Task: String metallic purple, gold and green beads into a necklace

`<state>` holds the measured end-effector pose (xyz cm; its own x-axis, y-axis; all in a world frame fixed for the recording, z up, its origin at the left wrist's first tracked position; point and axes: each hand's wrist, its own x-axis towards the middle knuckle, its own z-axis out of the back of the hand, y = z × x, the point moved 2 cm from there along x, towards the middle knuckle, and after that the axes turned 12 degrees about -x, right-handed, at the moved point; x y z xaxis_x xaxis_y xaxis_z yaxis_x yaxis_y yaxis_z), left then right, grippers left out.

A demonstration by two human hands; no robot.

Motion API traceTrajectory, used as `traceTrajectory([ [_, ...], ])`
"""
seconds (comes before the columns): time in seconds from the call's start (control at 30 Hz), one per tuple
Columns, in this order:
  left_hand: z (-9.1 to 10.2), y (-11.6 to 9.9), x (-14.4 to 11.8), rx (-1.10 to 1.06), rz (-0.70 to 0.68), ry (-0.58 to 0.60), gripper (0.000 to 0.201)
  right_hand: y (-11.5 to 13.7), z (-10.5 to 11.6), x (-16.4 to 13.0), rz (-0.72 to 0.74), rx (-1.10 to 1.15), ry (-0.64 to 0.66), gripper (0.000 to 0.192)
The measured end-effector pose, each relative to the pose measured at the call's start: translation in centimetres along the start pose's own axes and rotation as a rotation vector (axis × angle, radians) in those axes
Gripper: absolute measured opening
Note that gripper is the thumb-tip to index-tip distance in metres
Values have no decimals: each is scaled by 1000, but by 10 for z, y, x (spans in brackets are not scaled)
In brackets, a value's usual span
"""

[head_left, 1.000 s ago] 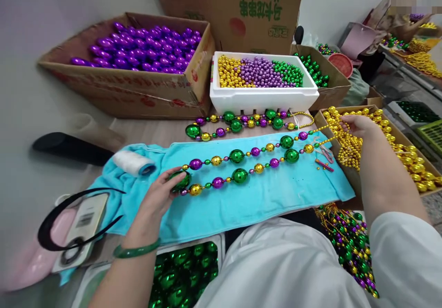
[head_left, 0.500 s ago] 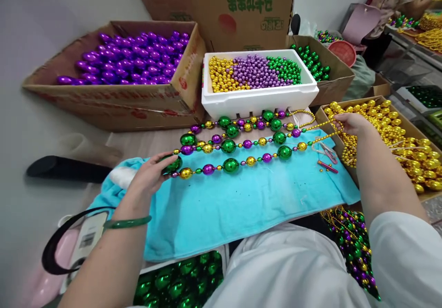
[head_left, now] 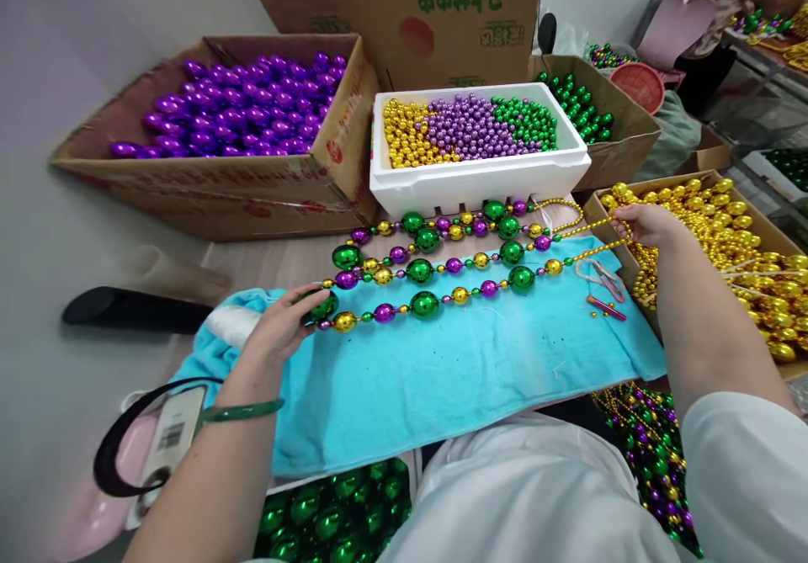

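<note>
Head view: my left hand (head_left: 278,331) pinches the green end bead of the bead strand (head_left: 435,287) at the turquoise towel's (head_left: 442,378) left edge. My right hand (head_left: 644,225) grips the strand's gold end over the gold-bead box (head_left: 751,243), beyond the right edge.

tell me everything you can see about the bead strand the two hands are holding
The bead strand is a doubled string of shiny round beads, big green ones alternating with smaller purple, gold and tiny green ones, looking like metallic plastic. It lies stretched across the turquoise towel. The left hand grips the large green bead at its looped end; the right hand pinches its thin gold-bead end over the box of gold beads.
</note>
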<state>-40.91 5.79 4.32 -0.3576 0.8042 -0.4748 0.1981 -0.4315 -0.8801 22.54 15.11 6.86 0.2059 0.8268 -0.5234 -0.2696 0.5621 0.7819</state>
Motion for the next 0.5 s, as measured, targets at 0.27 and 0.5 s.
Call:
traceTrajectory([
  [0.27, 5, 2, 1, -11, -1, 3, 50, -2, -2, 1, -35, 23, 5, 17],
  [0.5, 4, 2, 0, -2, -8, 4, 52, -4, -1, 2, 30, -53, 5, 17],
])
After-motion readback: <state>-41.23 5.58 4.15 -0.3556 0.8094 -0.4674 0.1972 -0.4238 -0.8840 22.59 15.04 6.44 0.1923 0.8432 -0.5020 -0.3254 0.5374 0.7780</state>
